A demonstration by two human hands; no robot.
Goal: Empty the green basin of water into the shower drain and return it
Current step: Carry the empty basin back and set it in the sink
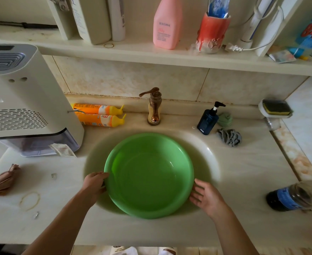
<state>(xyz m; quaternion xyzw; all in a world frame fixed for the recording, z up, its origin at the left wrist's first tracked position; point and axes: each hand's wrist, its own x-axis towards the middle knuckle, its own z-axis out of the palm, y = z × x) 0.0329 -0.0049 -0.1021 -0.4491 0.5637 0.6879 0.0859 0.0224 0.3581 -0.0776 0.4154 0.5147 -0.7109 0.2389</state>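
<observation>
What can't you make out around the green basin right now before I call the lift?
Head view only:
- Water level in the green basin: too clear to judge.
- Left hand fingertips: hidden behind the rim, grip uncertain.
- Right hand: at the rim, contact unclear.
- Sink drain: covered by the basin.
- Shower drain: outside the frame.
- Dark bottle: blurred, cut by the right edge.

open counter both sides of green basin [149,174], faucet [154,107] behind

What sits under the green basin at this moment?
The green basin rests in the cream sink bowl, whose rim shows all around it. The sink's bottom and drain are covered by the basin, so they cannot be seen.
</observation>
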